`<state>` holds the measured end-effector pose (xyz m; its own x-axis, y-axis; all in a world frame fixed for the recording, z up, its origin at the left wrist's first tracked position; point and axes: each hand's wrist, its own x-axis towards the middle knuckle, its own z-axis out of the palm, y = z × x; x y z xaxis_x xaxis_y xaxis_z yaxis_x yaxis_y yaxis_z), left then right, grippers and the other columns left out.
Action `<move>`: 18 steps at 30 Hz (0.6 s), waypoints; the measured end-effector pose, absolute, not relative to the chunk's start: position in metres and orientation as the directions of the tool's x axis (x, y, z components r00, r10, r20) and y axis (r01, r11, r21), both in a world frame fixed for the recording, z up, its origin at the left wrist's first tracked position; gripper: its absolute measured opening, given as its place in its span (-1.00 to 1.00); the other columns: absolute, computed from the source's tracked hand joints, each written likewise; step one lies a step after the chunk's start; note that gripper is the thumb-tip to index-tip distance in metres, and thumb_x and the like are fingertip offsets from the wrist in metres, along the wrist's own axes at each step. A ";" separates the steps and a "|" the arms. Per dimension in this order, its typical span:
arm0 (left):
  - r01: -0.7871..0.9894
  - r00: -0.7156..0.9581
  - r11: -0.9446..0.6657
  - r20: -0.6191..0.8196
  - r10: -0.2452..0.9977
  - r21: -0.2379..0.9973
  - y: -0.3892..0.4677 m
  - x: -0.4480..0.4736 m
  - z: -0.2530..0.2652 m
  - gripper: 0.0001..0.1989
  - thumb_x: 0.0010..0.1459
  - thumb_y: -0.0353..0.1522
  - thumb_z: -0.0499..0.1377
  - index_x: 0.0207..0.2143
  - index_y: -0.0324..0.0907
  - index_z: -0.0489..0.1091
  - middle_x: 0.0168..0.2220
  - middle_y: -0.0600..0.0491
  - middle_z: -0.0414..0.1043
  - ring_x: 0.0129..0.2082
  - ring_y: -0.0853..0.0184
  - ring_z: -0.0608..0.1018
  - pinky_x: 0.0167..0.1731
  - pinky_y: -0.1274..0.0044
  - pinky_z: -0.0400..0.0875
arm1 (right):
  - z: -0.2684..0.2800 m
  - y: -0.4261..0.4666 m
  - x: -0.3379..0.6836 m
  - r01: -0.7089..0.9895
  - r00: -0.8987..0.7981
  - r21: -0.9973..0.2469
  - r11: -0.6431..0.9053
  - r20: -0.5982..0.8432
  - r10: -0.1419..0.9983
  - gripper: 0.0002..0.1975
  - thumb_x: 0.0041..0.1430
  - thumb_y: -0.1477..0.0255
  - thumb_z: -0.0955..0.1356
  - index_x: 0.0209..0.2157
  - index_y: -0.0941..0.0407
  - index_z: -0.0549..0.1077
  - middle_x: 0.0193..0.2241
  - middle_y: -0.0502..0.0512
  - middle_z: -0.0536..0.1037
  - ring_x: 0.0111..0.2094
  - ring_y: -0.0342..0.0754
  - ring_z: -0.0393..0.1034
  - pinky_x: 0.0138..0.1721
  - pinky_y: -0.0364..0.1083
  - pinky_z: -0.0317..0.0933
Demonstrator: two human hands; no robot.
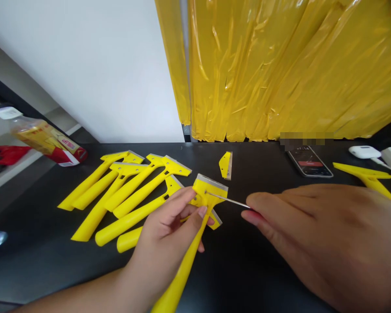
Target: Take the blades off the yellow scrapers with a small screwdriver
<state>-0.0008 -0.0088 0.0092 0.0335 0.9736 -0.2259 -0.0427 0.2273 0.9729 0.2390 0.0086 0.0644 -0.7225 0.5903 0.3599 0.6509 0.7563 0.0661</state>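
My left hand (172,230) is closed around the neck of a yellow scraper (189,265), its metal blade edge facing up and away. In my right hand (326,234) is a screwdriver (234,202); its handle is hidden in the fist, and the thin shaft reaches left. The tip meets a screw on the scraper's head. Several more yellow scrapers (140,182) lie in a row on the left, some partly behind my left hand. A loose yellow blade plate (226,165) with a metal edge rests beyond the held scraper.
On the black table (247,278), a phone (309,161) lies at the back right, near a white charger (365,151). Another yellow scraper (365,174) is at the right edge. A drink bottle (48,139) leans at the left. Yellow plastic sheeting (280,69) hangs behind.
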 end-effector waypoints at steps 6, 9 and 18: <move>-0.040 0.020 0.219 -0.219 0.976 0.975 -0.001 -0.006 0.013 -0.66 0.22 -0.21 0.45 0.00 -0.09 0.57 -0.43 0.17 0.46 -0.56 0.43 0.49 -0.50 0.58 0.45 | 0.066 0.018 0.236 0.728 -0.610 -0.079 0.681 0.378 0.696 -0.70 0.52 0.28 0.24 -0.34 -0.02 0.43 -0.60 -0.03 0.49 -0.67 0.02 0.36 -0.53 0.03 -0.09; 0.017 0.024 0.158 -0.158 0.987 0.987 0.008 -0.017 0.023 -0.54 0.19 -0.21 0.47 0.13 -0.02 0.57 -0.39 0.17 0.49 -0.52 0.41 0.52 -0.43 0.56 0.47 | 0.075 0.021 0.247 0.788 -0.514 -0.150 0.597 0.373 0.772 -0.72 0.51 0.15 0.27 -0.10 -0.06 0.57 -0.39 0.01 0.67 -0.57 -0.01 0.45 -0.48 0.01 0.09; 0.704 0.379 -0.450 0.245 0.892 0.549 0.053 -0.075 0.041 -0.66 0.45 -0.28 0.18 0.20 0.01 0.56 0.26 -0.03 0.45 0.25 0.12 0.50 0.31 0.30 0.34 | 0.074 0.037 0.291 0.667 -0.149 -0.682 0.301 0.274 0.950 -0.75 0.47 0.13 0.36 -0.03 -0.06 0.60 -0.37 -0.01 0.60 -0.30 -0.05 0.49 -0.28 -0.05 0.31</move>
<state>-0.0749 0.0532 0.0410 0.3792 0.8923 0.2450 0.7044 -0.4501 0.5488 0.2911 0.0371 0.0745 -0.1489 0.9501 0.2741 0.6669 0.3012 -0.6816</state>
